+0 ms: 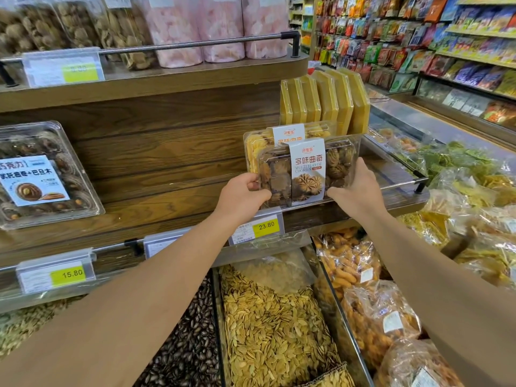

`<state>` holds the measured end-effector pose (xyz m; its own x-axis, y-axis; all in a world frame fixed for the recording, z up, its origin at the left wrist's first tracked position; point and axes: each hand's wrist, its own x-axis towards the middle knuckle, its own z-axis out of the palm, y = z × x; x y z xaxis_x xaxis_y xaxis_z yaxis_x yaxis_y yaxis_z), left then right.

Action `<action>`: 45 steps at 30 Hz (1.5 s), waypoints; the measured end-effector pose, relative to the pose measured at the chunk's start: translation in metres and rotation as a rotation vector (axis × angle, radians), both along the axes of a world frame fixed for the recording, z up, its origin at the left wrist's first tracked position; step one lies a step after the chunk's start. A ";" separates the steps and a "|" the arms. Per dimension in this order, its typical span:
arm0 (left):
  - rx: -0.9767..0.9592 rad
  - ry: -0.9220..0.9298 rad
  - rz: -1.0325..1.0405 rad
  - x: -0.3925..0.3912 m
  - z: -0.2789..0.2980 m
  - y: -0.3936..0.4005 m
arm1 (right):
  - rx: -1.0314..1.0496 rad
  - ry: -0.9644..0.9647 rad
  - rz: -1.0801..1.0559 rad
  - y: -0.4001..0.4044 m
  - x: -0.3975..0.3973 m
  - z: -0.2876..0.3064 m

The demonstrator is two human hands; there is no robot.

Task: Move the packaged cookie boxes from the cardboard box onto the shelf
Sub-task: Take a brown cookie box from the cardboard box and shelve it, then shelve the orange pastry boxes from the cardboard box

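Head view: the left hand (245,191) and right hand (356,188) grip the two ends of a clear cookie box (307,174) of dark swirl cookies, at the shelf (173,196) front. At its 12 o'clock stands a second box (258,143) of pale cookies. At 6 o'clock, a bin (275,328) holds seeds.

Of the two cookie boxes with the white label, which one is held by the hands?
The front cookie box, with dark cookies; left hand and right hand grip its ends.
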<state>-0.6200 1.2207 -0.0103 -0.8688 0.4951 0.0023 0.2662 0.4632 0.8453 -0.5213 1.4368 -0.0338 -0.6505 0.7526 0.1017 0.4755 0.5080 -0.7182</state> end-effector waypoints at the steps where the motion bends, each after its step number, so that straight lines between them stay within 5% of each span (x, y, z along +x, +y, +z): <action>1: 0.003 -0.004 0.004 0.000 0.001 0.000 | 0.003 0.002 0.009 0.001 0.000 -0.001; 7: -0.036 -0.016 -0.022 0.009 0.011 -0.007 | -0.003 0.024 -0.013 -0.010 0.011 0.004; 18: -0.030 0.033 -0.012 0.096 0.034 -0.125 | 0.054 -0.108 0.135 -0.148 0.096 0.042; 32: -0.053 -0.103 -0.137 0.314 -0.049 -0.324 | 0.120 -0.332 0.229 -0.374 0.333 -0.005; 45: -0.199 -0.224 -0.240 0.555 -0.136 -0.332 | -0.020 -0.561 0.255 -0.408 0.587 -0.092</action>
